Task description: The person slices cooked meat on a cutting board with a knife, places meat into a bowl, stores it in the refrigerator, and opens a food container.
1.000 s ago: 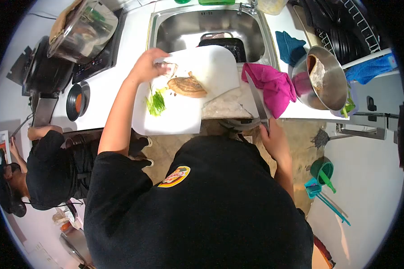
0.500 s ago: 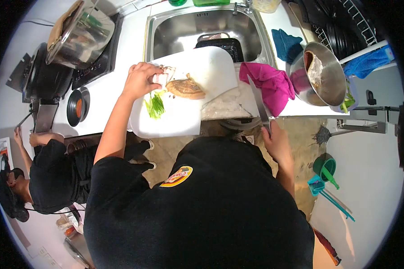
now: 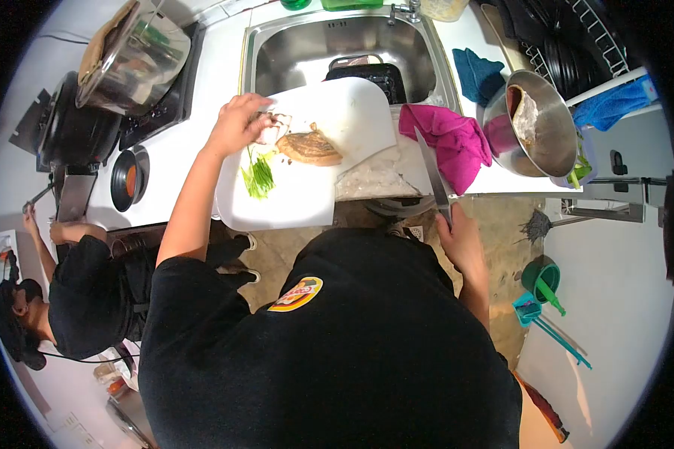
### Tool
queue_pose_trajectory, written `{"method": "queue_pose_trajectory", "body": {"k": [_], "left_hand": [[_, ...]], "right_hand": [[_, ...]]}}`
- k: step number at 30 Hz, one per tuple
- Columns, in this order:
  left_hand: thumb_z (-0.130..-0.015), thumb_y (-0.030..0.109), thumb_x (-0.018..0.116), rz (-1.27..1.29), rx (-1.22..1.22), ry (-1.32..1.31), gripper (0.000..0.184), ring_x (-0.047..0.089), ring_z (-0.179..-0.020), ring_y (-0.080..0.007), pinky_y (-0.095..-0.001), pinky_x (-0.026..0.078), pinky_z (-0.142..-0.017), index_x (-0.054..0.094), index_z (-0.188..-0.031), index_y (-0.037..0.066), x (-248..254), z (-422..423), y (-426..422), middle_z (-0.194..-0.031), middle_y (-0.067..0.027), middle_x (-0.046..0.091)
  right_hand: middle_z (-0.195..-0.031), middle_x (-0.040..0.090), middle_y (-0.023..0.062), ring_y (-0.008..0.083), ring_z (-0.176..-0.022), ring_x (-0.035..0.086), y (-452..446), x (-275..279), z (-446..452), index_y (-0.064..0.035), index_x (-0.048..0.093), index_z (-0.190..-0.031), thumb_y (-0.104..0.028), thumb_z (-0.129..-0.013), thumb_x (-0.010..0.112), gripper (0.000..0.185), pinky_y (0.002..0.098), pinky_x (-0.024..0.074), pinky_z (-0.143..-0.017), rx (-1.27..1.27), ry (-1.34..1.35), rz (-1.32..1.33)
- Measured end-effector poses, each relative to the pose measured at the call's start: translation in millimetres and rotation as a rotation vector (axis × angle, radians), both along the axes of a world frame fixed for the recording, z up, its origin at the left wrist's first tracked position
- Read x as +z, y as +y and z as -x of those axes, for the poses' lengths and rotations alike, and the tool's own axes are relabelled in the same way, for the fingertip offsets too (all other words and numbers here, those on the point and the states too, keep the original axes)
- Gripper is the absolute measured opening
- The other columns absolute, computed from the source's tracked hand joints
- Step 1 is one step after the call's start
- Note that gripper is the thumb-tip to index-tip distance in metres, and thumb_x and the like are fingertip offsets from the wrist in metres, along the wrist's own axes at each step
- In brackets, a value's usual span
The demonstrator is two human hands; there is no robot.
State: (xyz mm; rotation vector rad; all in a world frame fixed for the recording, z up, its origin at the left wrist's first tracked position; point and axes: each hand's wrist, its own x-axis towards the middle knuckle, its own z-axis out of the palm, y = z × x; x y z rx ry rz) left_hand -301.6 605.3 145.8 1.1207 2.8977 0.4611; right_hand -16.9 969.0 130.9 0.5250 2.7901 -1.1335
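Observation:
My left hand (image 3: pixel 236 126) is over the left part of a white cutting board (image 3: pixel 299 206), its fingers apart. It is beside pale sliced pieces (image 3: pixel 275 129), perhaps meat; whether the fingertips touch them I cannot tell. A browned slab of cooked meat (image 3: pixel 311 149) lies to the right of these pieces. Chopped green stalks (image 3: pixel 258 177) lie nearer to me on the board. My right hand (image 3: pixel 463 239) grips the handle of a knife (image 3: pixel 436 179) off the counter's front edge. The blade points away from me, beside a magenta cloth (image 3: pixel 445 146).
Behind the board is a steel sink (image 3: pixel 292 60) with a black tray (image 3: pixel 371 78) in it. A metal bowl (image 3: pixel 554 150) holding a piece of food stands at right. A small black pan (image 3: pixel 125 181) is at left, near a co-worker (image 3: pixel 90 292) in black.
My left hand has lifted slightly away from the sliced pieces and its fingers have spread. My right hand and the knife have barely moved.

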Motion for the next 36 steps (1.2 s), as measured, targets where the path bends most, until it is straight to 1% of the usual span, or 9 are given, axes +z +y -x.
{"method": "queue_pose_trajectory", "body": {"k": [2, 11, 16, 20, 23, 24, 26, 30, 36], "left_hand": [[-0.074, 0.024, 0.070, -0.120, 0.018, 0.053, 0.034, 0.053, -0.099, -0.0276, -0.0388, 0.041, -0.085, 0.061, -0.106, 0.013, -14.3, 23.4, -5.2, -0.101, -0.0050, 0.059], [-0.074, 0.024, 0.072, 0.100, 0.067, -0.203, 0.023, 0.061, -0.081, -0.0259, -0.0346, 0.048, -0.072, 0.067, -0.090, 0.008, -11.3, 45.9, 15.0, -0.090, -0.0089, 0.064], [-0.072, 0.010, 0.072, -0.184, -0.262, -0.463, 0.017, 0.060, -0.080, -0.0217, -0.0316, 0.048, -0.069, 0.068, -0.089, 0.009, -1.4, 33.4, 59.0, -0.086, -0.0067, 0.064], [-0.072, 0.005, 0.070, -0.027, -0.410, -0.563, 0.015, 0.060, -0.079, -0.0200, -0.0309, 0.048, -0.066, 0.067, -0.086, 0.008, -2.9, 27.7, 82.3, -0.086, -0.0050, 0.064], [-0.071, 0.007, 0.069, 0.102, -0.393, -0.467, 0.009, 0.059, -0.067, -0.0207, -0.0307, 0.048, -0.062, 0.066, -0.079, 0.007, 9.3, 36.5, 76.8, -0.074, -0.0040, 0.064], [-0.074, 0.006, 0.068, 0.010, -0.308, -0.461, 0.006, 0.057, -0.062, -0.0126, -0.0275, 0.046, -0.060, 0.065, -0.078, 0.004, 11.5, 39.2, 68.1, -0.070, -0.0056, 0.062], [-0.073, 0.006, 0.068, 0.038, -0.210, -0.450, 0.007, 0.058, -0.063, -0.0130, -0.0275, 0.047, -0.061, 0.066, -0.079, 0.004, 23.3, 47.5, 47.5, -0.070, -0.0050, 0.063], [-0.073, 0.003, 0.068, 0.005, -0.018, -0.700, 0.009, 0.058, -0.066, -0.0094, -0.0253, 0.047, -0.064, 0.067, -0.082, 0.002, 12.5, 58.2, 1.6, -0.071, -0.0034, 0.065], [-0.075, 0.004, 0.067, -0.013, -0.005, -0.592, 0.009, 0.056, -0.068, -0.0077, -0.0224, 0.045, -0.063, 0.068, -0.084, 0.004, 11.8, 56.2, -15.6, -0.077, -0.0005, 0.065]], "right_hand": [[-0.067, 0.054, 0.0272, 0.0466, -0.064, 0.052, 0.4, 0.6, -0.6, 0.0014, 0.048, -0.093, -0.020, -0.087, 0.056, 0.024, 0.0466, 0.0394, -0.054, 0.002, 0.018, -0.005], [-0.068, 0.054, 0.0285, 0.0483, -0.067, 0.051, 0.4, 4.1, -2.2, 0.0024, 0.047, -0.090, -0.020, -0.087, 0.056, 0.024, 0.0477, 0.0395, -0.055, -0.014, 0.056, -0.018], [-0.068, 0.054, 0.0289, 0.0492, -0.069, 0.052, 2.3, 2.1, -7.9, 0.0023, 0.044, -0.086, -0.020, -0.087, 0.056, 0.025, 0.0488, 0.0395, -0.056, -0.019, 0.010, -0.017], [-0.067, 0.053, 0.0287, 0.0487, -0.067, 0.052, 1.9, 2.1, -10.3, 0.0023, 0.043, -0.085, -0.020, -0.087, 0.056, 0.025, 0.0489, 0.0393, -0.055, -0.040, 0.002, -0.047], [-0.066, 0.053, 0.0287, 0.0486, -0.067, 0.052, 3.6, 3.7, -12.3, 0.0022, 0.043, -0.085, -0.020, -0.087, 0.056, 0.025, 0.0488, 0.0393, -0.055, -0.055, -0.010, -0.047], [-0.066, 0.053, 0.0287, 0.0486, -0.067, 0.052, 4.0, 5.2, -12.7, 0.0022, 0.043, -0.085, -0.020, -0.087, 0.056, 0.025, 0.0488, 0.0393, -0.055, -0.063, -0.011, -0.046], [-0.074, 0.058, 0.0310, 0.0498, -0.077, 0.055, 4.2, 8.0, -13.1, 0.0013, 0.049, -0.096, -0.021, -0.086, 0.056, 0.025, 0.0539, 0.0438, -0.065, -0.107, -0.149, -0.031], [-0.065, 0.053, 0.0278, 0.0484, -0.066, 0.052, 2.8, 2.6, -17.8, 0.0022, 0.043, -0.085, -0.020, -0.087, 0.056, 0.026, 0.0487, 0.0395, -0.055, -0.109, -0.050, -0.034], [-0.064, 0.053, 0.0270, 0.0483, -0.067, 0.052, -1.7, 5.4, -15.7, 0.0017, 0.044, -0.084, -0.020, -0.087, 0.056, 0.025, 0.0489, 0.0396, -0.055, -0.134, -0.025, 0.005]]}}
